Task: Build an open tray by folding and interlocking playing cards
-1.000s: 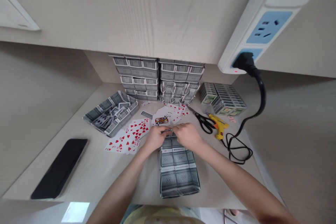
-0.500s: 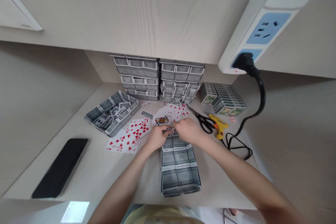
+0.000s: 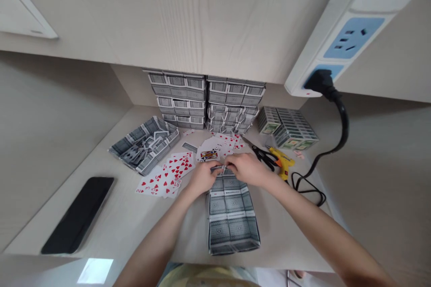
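A long open box made of grey-backed playing cards (image 3: pixel 232 219) lies before me, its near end close to the table edge. At its far end my left hand (image 3: pixel 204 176) pinches the end wall from the left. My right hand (image 3: pixel 247 168) has its fingers closed on the same far wall from the right, with the fingertips of both hands almost meeting. Just beyond them is a spread of face-up cards (image 3: pixel 218 144), a king or other court card among them. Left of my left hand lie several heart cards (image 3: pixel 168 174) in a fan.
A card tray (image 3: pixel 144 145) holding cut pieces stands left, beyond a black phone (image 3: pixel 79 215). Stacked card boxes (image 3: pixel 182 94) line the back. Black scissors (image 3: pixel 266 157), a yellow glue gun (image 3: pixel 283 161) with its cord, and packed card decks (image 3: pixel 292 128) are right. A power strip (image 3: pixel 336 58) hangs above.
Both hands stay at the box's far end, with fingers shifted slightly along the wall. The whole view has moved a little; nothing else has visibly changed.
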Tool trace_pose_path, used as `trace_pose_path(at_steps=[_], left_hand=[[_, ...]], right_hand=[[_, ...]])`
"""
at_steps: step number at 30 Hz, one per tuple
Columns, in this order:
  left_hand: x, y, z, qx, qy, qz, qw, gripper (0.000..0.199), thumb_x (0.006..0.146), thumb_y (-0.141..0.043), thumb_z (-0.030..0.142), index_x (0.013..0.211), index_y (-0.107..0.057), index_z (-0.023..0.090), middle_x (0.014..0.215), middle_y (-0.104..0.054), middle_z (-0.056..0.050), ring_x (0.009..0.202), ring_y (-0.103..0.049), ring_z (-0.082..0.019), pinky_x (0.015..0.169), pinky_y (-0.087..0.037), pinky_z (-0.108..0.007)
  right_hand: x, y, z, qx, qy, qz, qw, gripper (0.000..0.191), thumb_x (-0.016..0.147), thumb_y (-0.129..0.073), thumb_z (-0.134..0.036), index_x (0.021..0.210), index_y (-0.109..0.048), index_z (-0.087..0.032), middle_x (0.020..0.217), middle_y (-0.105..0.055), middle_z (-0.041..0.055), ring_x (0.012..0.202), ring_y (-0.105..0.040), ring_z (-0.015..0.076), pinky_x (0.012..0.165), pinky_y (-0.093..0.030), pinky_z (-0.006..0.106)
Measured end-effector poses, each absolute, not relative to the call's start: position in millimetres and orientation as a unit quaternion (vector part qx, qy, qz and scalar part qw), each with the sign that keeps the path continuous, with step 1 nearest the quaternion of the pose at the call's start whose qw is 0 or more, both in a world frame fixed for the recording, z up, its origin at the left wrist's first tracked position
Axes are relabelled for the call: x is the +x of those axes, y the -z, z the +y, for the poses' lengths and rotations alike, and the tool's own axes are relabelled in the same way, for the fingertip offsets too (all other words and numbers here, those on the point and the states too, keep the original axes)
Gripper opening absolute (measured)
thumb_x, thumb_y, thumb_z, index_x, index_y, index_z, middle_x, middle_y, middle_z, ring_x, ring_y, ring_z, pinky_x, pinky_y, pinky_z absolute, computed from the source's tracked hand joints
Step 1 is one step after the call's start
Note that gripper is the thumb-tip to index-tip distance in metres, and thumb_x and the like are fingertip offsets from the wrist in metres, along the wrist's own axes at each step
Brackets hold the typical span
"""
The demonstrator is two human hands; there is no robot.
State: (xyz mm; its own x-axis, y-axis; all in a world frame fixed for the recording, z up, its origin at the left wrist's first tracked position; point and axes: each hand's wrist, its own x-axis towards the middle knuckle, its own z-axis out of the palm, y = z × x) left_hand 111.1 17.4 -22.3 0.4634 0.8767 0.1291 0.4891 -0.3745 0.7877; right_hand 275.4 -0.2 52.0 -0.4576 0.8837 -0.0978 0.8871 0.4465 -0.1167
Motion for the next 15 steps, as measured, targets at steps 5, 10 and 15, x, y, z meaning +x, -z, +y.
trace_pose_path(at_steps=[5,10,15], left_hand=[[112,23,17,0.78,-0.282,0.437,0.348,0.018,0.077,-0.052,0.025,0.088,-0.065,0.021,0.086,-0.068,-0.001,0.079,-0.061,-0.016,0.072,-0.046,-0.026],[112,22,16,0.778,-0.289,0.432,0.353,0.019,0.077,-0.051,0.021,0.089,-0.065,0.021,0.087,-0.068,-0.001,0.08,-0.061,-0.016,0.072,-0.046,-0.026],[112,18,15,0.771,-0.289,0.436,0.364,0.019,0.075,-0.051,0.018,0.087,-0.066,0.02,0.084,-0.069,-0.001,0.079,-0.061,-0.016,0.072,-0.045,-0.026]], right_hand=[[271,-54,-2,0.508,0.073,0.858,0.001,0.02,0.077,-0.045,-0.01,0.083,-0.063,-0.015,0.079,-0.062,0.0072,0.084,-0.052,0.0174,0.068,-0.034,0.025],[261,-53,-2,0.479,0.021,0.876,0.048,0.018,0.075,-0.046,-0.009,0.079,-0.064,-0.01,0.079,-0.061,0.0124,0.087,-0.048,0.0213,0.068,-0.035,0.029],[255,-49,-4,0.446,-0.013,0.892,0.068,0.016,0.075,-0.048,-0.009,0.071,-0.063,-0.01,0.073,-0.061,0.0131,0.083,-0.049,0.0228,0.066,-0.035,0.031]])
